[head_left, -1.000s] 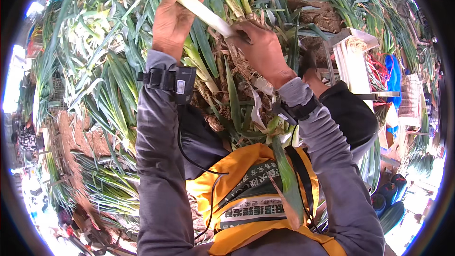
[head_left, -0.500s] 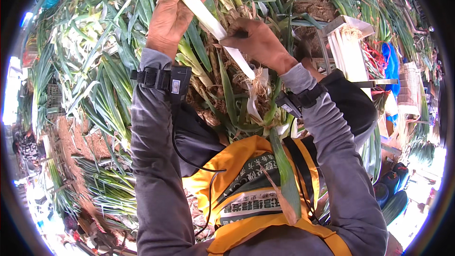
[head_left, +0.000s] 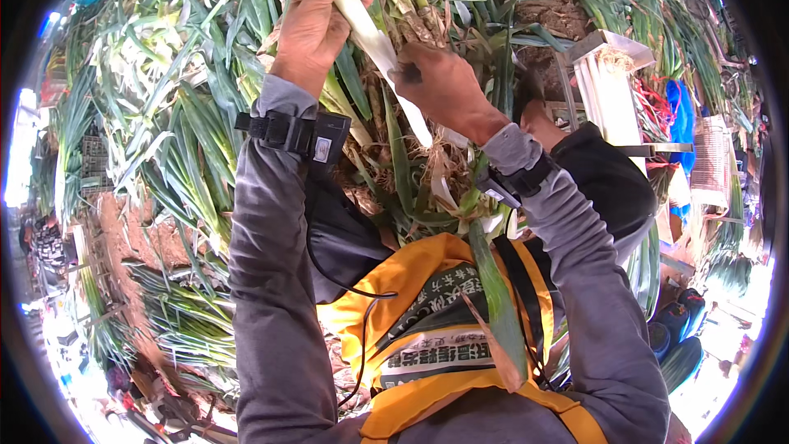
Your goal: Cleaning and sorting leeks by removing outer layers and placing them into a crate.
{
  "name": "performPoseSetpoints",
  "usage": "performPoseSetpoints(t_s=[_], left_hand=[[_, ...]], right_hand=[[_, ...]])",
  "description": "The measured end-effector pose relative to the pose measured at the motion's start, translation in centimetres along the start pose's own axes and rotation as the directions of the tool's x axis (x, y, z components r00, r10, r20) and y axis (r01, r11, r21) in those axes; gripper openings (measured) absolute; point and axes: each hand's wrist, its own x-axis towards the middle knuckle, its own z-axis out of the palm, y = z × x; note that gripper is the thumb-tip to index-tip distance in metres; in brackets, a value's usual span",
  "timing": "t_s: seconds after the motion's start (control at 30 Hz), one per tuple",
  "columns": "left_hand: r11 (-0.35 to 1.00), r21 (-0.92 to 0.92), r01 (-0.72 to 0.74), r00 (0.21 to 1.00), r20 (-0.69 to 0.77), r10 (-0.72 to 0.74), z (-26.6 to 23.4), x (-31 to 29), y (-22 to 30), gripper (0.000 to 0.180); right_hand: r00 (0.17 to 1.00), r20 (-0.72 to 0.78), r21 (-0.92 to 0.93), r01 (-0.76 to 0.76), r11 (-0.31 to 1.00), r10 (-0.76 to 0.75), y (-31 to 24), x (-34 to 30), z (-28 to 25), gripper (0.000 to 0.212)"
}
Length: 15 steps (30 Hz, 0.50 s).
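Note:
A long leek [head_left: 366, 23] with a white shank slants across the upper middle, its root end [head_left: 423, 136] pointing down toward my lap. My left hand [head_left: 316, 29] is closed around its paler green upper part, thumb across the front. Lower on the white shank, my right hand [head_left: 444, 86] has its fingers pinched together against the leek; whether they grip a loose outer layer cannot be made out. Below the root end, dry roots and leaf scraps [head_left: 444, 185] lie between my knees. One loose green leaf [head_left: 497, 304] rests on my yellow apron [head_left: 444, 251].
Piled leeks [head_left: 189, 140] spread over the left and far side. At the right, a metal holder [head_left: 612, 45] contains several trimmed white leeks [head_left: 604, 99], with a blue bag [head_left: 680, 119] and a wire basket [head_left: 711, 156] beyond. Shoes [head_left: 682, 316] stand at the lower right.
My left hand has shifted a little to the right with the leek. My right hand has moved slightly down and right along the shank, and the root end has tilted slightly left.

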Motion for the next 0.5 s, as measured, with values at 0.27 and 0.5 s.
performPoseSetpoints(t_s=[0.27, 0.5], left_hand=[[0.997, 0.075, -0.006, 0.996, -0.087, 0.013, 0.8, -0.1, -1.1, 0.038], [0.997, 0.072, -0.033, 0.993, -0.111, 0.040, 0.9, 0.0, -1.4, 0.041]], right_hand=[[0.991, -0.099, 0.281, -0.057, 0.958, 0.088, -0.1, 1.8, -0.7, 0.025], [0.985, -0.157, 0.179, 0.098, 0.979, -0.070, -0.4, 0.9, 0.4, 0.019]])
